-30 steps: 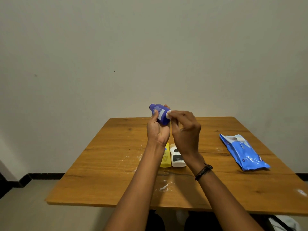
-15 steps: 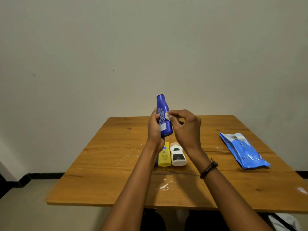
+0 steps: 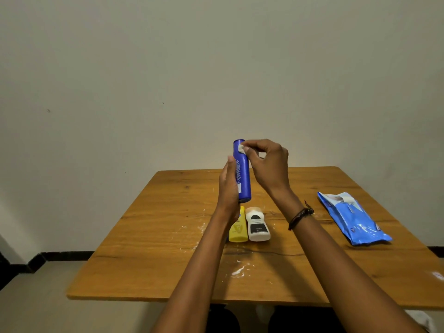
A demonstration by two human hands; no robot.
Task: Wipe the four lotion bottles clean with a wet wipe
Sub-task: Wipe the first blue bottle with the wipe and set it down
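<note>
My left hand (image 3: 228,188) grips a tall blue lotion bottle (image 3: 242,174) upright above the table, fingers round its lower half. My right hand (image 3: 266,162) pinches a small white wet wipe (image 3: 241,149) and presses it against the bottle's upper part near the cap. A yellow bottle (image 3: 237,228) and a white bottle with a black label (image 3: 257,227) lie side by side on the wooden table (image 3: 149,239), below my hands. My left forearm hides part of the yellow bottle and whatever lies to its left.
A blue pack of wet wipes (image 3: 352,218) lies at the table's right side. White smears (image 3: 239,271) mark the wood near the front and left of the bottles. A plain wall stands behind the table.
The blue bottle went from tilted to upright and rose a little. My right hand slid the wipe up from the bottle's middle to its top.
</note>
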